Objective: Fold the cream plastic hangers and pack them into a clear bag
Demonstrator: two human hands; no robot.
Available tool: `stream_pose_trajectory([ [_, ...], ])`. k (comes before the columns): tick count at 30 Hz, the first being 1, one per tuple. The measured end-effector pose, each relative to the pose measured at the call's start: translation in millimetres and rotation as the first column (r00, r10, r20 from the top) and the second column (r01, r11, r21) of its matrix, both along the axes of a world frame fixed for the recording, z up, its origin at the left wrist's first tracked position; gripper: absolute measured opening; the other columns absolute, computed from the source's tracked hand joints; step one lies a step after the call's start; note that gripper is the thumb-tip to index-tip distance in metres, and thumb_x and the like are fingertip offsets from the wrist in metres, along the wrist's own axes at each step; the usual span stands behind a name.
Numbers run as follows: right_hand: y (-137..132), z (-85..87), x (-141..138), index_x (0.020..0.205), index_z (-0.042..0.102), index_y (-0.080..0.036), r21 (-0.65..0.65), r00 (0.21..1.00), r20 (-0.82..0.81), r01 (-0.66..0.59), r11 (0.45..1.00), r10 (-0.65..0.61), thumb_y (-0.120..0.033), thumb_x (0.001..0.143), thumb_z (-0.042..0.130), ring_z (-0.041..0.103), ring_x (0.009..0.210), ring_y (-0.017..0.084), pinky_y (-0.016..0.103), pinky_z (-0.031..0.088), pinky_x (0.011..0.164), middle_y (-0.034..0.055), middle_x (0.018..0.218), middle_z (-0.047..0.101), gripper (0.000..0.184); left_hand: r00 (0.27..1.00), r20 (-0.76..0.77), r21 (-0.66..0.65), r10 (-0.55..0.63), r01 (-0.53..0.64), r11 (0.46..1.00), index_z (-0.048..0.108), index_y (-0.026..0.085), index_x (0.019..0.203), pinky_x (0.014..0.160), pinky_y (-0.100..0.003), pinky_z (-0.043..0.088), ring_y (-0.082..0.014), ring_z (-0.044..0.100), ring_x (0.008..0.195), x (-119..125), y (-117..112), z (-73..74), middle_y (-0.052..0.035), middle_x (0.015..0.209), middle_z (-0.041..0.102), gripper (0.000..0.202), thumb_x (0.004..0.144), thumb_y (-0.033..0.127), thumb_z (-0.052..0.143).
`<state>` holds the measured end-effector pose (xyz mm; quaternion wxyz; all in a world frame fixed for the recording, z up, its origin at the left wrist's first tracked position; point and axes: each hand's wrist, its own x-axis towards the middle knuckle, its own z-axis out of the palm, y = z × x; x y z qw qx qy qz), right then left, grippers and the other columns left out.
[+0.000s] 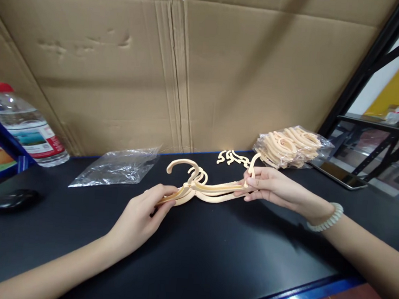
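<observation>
A small stack of cream plastic hangers (205,189) lies just above the black table top (190,255), hooks pointing away from me. My left hand (143,216) pinches the stack's left end between thumb and fingers. At the right end my right hand (269,187), with a pale bead bracelet on its wrist, closes its fingers on the hangers' tips. A few more loose hangers (233,157) lie behind on the table. A clear bag full of the same hangers (290,147) sits at the back right.
An empty clear plastic bag (117,165) lies at the back left. A water bottle (25,127) stands at the far left, with a black mouse (11,199) in front of it. A phone (340,175) lies right of the hanger bag. Cardboard (179,64) walls the back.
</observation>
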<state>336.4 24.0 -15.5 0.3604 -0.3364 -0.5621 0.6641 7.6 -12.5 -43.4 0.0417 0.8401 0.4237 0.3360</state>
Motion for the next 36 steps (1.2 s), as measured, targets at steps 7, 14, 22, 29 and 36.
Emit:
stream_pose_trajectory([
  [7, 1.7, -5.1, -1.5, 0.084, 0.056, -0.014, -0.012, 0.999, 0.031, -0.035, 0.999, 0.035, -0.030, 0.082, 0.070, 0.068, 0.082, 0.017, 0.027, 0.056, 0.078, 0.0058, 0.084, 0.067, 0.022, 0.999, -0.032, 0.043, 0.001, 0.000, 0.999, 0.056, 0.022, 0.109, 0.063, -0.024, 0.047, -0.0124, 0.059, 0.067, 1.1, 0.5, 0.1, 0.0001, 0.089, 0.065, 0.018, 0.095, 0.026, 0.046],
  [14, -0.1, -6.6, -4.4, 0.079, 0.056, -0.014, -0.001, 1.000, -0.015, -0.025, 1.000, 0.025, -0.024, 0.078, 0.074, 0.067, 0.078, 0.014, 0.026, 0.055, 0.076, 0.0023, 0.080, 0.065, 0.020, 0.999, -0.016, 0.017, -0.051, 0.052, 0.999, 0.056, 0.023, 0.109, 0.070, -0.024, 0.047, -0.0130, 0.061, 0.077, 0.3, 0.2, -1.7, 0.0004, 0.093, 0.064, 0.016, 0.096, 0.025, 0.046],
  [22, -3.2, -9.5, -11.7, 0.078, 0.054, -0.016, 0.032, 0.993, 0.000, 0.114, 0.993, -0.114, -0.028, 0.073, 0.078, 0.068, 0.072, 0.015, 0.031, 0.056, 0.077, 0.0027, 0.078, 0.067, 0.027, 0.999, -0.031, 0.023, -0.038, 0.039, 0.999, 0.056, 0.024, 0.111, 0.071, -0.024, 0.046, -0.0126, 0.061, 0.074, 1.3, -0.7, -0.8, 0.0012, 0.091, 0.064, 0.018, 0.096, 0.027, 0.046],
  [29, -5.7, -9.6, -16.3, 0.075, 0.054, -0.016, 0.108, 0.985, 0.008, 0.170, 0.979, -0.172, -0.031, 0.068, 0.081, 0.066, 0.064, 0.014, 0.028, 0.054, 0.066, 0.0020, 0.071, 0.066, 0.032, 0.999, -0.042, 0.042, -0.014, 0.016, 0.999, 0.056, 0.022, 0.110, 0.068, -0.025, 0.047, -0.0142, 0.061, 0.073, 3.4, -2.6, 1.5, -0.0010, 0.089, 0.065, 0.020, 0.097, 0.029, 0.042],
  [36, -9.4, -7.4, -20.4, 0.077, 0.055, -0.017, 0.195, 0.962, -0.005, 0.267, 0.944, -0.272, -0.034, 0.069, 0.080, 0.065, 0.061, 0.014, 0.029, 0.054, 0.065, 0.0025, 0.070, 0.067, 0.031, 1.000, 0.014, 0.006, 0.010, -0.010, 1.000, 0.056, 0.021, 0.109, 0.067, -0.026, 0.048, -0.0147, 0.062, 0.070, 4.8, -6.1, 2.7, -0.0017, 0.089, 0.067, 0.021, 0.096, 0.031, 0.043],
])
